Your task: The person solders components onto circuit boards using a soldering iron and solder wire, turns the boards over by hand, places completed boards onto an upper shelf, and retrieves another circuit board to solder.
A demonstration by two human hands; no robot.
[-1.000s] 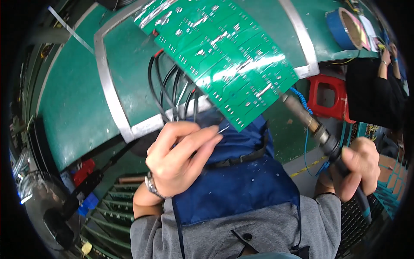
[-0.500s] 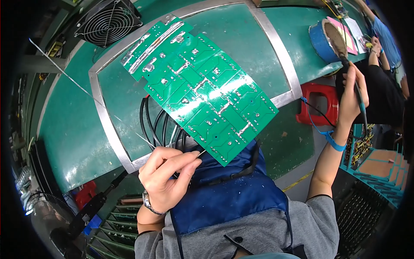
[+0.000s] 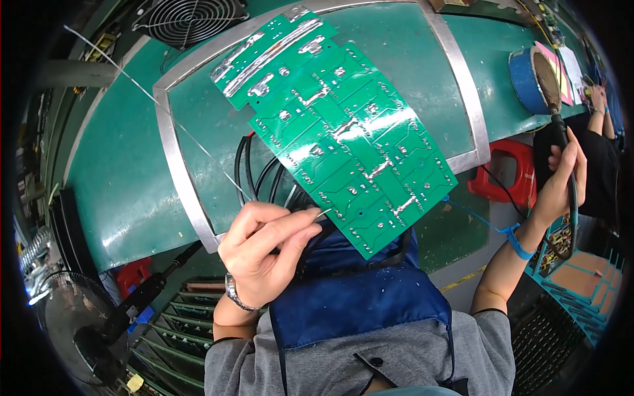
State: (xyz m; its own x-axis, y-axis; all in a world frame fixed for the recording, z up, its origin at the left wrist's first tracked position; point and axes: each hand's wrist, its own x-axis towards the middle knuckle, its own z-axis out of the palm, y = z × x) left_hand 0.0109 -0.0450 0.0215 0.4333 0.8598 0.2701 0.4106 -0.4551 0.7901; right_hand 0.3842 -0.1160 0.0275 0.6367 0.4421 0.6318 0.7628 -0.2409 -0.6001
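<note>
Swung outward since earlier, the right hand [image 3: 564,175] is gripping a black-handled soldering iron [image 3: 561,130], tip at a round blue tub [image 3: 525,82], brown inside; well apart, the left hand [image 3: 264,244] is pinching silver wire [image 3: 205,149]. Between them, a green rectangular circuit board [image 3: 347,142] is overhanging the green bench [image 3: 119,191] along its near edge.

A green circuit board [image 3: 335,137] filled the centre of the frame, soldered face up, its length slanting from upper left to lower right; silvery solder marked it in long bands and scattered blobs. A thin silvery wire [image 3: 158,102] ran from the upper left toward the centre, its short end at the board's lower left edge, contact unclear. A dark-handled soldering iron [image 3: 562,135] stood steeply, tip upward, at the right.
</note>
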